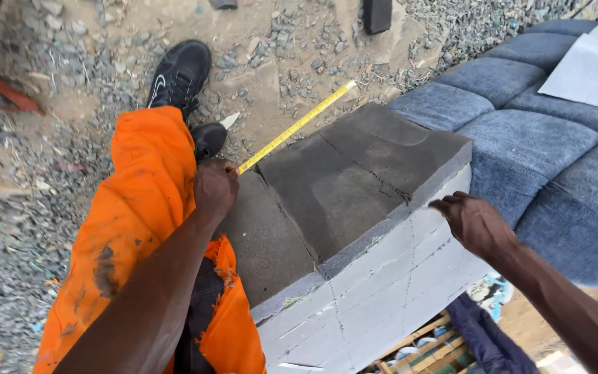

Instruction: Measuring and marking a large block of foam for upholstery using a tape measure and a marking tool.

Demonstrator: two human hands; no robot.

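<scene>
A thick grey foam block (354, 208) lies in front of me, its dark top scored by cut lines and its pale side facing me. My left hand (214, 187) rests at the block's left edge, shut on a yellow tape measure (297, 125) whose blade runs up and to the right along the block's far-left edge. My right hand (472, 221) touches the block's right corner with fingers curled, holding nothing that I can see.
A blue tufted cushion (534, 145) lies to the right with a white sheet (590, 69) on it. My orange trouser leg (140, 221) and black shoes (180, 73) stand on gravel ground. A wooden frame (417, 346) shows below the block.
</scene>
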